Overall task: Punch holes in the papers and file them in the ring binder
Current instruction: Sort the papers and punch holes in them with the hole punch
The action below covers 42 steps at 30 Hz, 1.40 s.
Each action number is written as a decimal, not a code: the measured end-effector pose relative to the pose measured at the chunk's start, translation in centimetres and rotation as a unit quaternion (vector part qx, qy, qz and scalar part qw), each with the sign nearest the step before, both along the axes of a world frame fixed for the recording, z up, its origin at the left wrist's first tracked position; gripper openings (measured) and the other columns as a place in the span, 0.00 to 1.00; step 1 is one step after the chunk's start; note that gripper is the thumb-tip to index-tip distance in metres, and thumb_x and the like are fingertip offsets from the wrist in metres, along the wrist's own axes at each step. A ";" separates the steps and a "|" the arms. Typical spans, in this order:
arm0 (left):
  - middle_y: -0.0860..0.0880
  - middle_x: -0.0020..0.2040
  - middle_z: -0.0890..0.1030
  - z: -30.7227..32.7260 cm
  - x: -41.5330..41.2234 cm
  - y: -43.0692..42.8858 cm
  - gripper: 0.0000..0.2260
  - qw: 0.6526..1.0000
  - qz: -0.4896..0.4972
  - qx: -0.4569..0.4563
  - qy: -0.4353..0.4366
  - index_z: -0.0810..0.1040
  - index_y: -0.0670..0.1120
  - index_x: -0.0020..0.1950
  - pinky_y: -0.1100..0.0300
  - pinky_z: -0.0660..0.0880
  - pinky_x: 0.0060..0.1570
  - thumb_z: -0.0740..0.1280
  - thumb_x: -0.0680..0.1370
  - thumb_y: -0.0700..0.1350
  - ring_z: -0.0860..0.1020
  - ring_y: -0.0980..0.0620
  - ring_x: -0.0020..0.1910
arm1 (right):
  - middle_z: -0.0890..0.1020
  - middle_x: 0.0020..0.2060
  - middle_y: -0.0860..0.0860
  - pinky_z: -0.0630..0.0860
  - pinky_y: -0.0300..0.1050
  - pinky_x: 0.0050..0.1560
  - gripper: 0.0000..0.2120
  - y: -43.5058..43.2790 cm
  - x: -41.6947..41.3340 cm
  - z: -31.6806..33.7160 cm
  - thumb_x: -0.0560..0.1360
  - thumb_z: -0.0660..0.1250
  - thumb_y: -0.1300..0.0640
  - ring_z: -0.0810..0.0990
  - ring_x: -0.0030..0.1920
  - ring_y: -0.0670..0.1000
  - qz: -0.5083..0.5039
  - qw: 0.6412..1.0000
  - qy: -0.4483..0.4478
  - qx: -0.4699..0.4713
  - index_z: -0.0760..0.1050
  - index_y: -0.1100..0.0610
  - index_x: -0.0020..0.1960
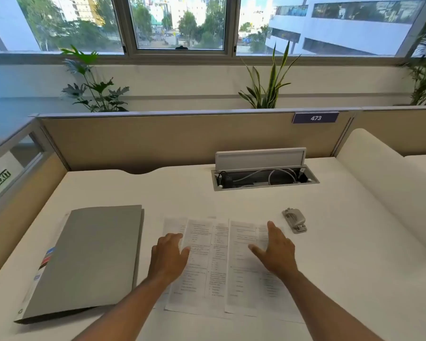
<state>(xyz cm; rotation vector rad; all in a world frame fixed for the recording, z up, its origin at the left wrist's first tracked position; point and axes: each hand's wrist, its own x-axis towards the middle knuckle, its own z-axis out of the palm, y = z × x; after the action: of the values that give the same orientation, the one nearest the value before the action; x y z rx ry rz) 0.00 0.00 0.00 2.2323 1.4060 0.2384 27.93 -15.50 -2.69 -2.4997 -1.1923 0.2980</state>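
White desk (354,242): papers (217,262) lie overlapped, binder (89,262) closed to their left, hole punch (295,220) to their right. Left hand (169,257) and right hand (276,252) rest on the papers, fingers spread, gripping nothing.

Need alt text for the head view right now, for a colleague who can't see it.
Both hands, left and right, rest open on printed papers spread across a white desk. A closed grey ring binder lies left of the papers and a small metal hole punch sits to their right, untouched. An open cable tray is set into the desk behind.
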 end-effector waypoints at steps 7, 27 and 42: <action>0.48 0.74 0.78 -2.2 0.5 0.3 0.22 0.998 0.023 -0.056 -0.013 0.77 0.48 0.76 0.44 0.74 0.72 0.68 0.83 0.54 0.76 0.45 0.71 | 0.58 0.82 0.51 0.58 0.60 0.79 0.56 -1.6 5.2 -0.8 0.68 0.69 0.28 0.57 0.81 0.55 0.006 0.997 0.026 -0.073 0.45 0.52 0.82; 0.51 0.72 0.78 -1.3 5.2 1.9 0.28 0.934 0.078 -0.252 -0.240 0.72 0.46 0.79 0.58 0.72 0.69 0.74 0.81 0.52 0.77 0.51 0.71 | 0.88 0.46 0.52 0.85 0.44 0.42 0.37 -0.3 1.5 2.5 0.74 0.77 0.63 0.89 0.44 0.53 -0.051 0.898 0.378 0.221 0.65 0.41 0.74; 0.43 0.55 0.89 -1.8 0.3 2.9 0.10 0.836 0.130 -0.367 -0.386 0.85 0.43 0.62 0.44 0.86 0.54 0.73 0.81 0.39 0.88 0.40 0.55 | 0.87 0.54 0.59 0.82 0.66 0.57 0.12 2.6 -5.4 3.6 0.78 0.72 0.61 0.87 0.53 0.63 -0.045 0.787 0.577 0.214 0.80 0.60 0.61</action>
<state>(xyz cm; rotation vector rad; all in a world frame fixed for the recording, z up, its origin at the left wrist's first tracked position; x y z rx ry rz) 0.31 2.86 -1.82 1.1030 1.0610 0.5157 22.53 -12.86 0.92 -1.4404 -0.4956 1.1585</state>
